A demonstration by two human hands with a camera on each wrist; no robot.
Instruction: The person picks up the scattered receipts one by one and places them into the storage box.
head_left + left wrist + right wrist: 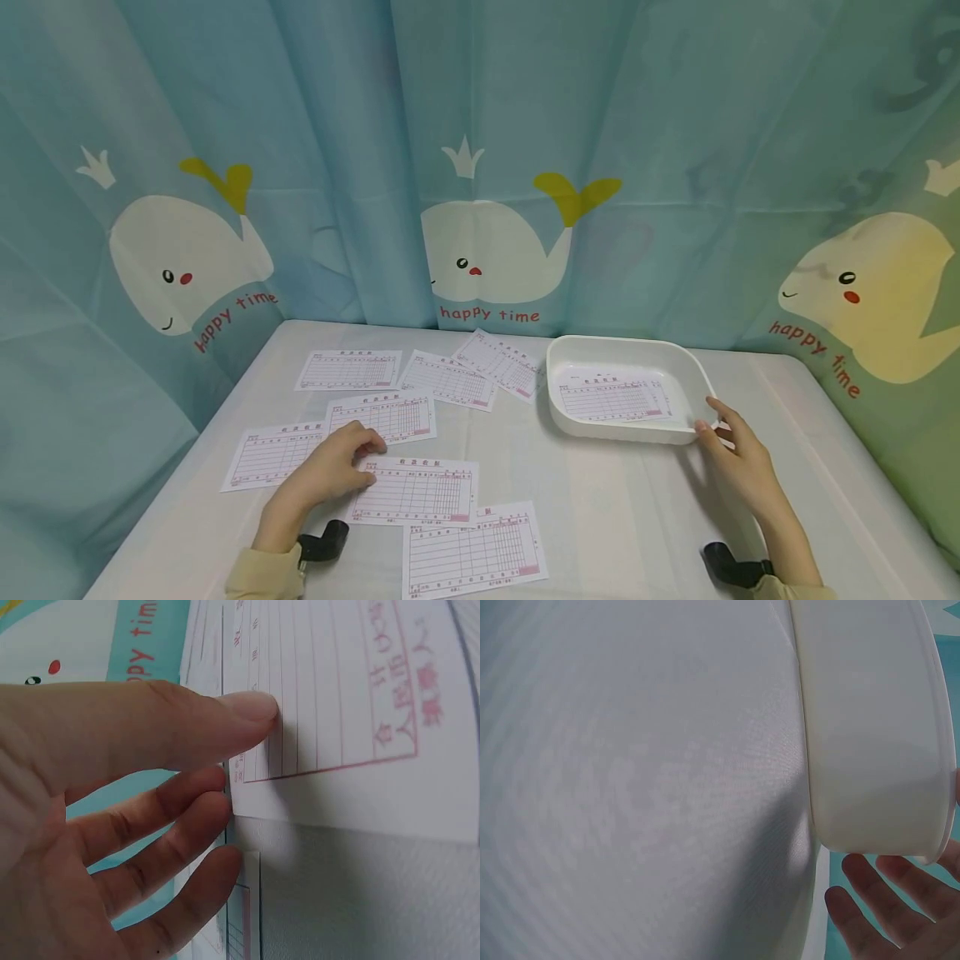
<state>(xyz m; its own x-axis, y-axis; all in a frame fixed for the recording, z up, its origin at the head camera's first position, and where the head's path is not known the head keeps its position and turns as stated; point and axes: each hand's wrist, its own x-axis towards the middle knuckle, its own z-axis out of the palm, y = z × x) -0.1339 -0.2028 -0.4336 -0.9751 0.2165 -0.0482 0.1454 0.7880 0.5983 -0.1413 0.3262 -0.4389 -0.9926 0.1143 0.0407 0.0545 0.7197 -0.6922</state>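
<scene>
Slip (420, 493) on the counter (615, 517): likely light, limp, easily creased; best pinched by an edge.
Left fingers (366, 438) parted, thumb (251, 710) over its left edge; right fingers (733, 417) hold the stiff-looking tray (622, 431) by a corner.

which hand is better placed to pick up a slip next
Probably the left hand: it is at the edge of a printed slip, with other slips close by. The right hand is at a corner of the white tray, farther from those slips.
</scene>
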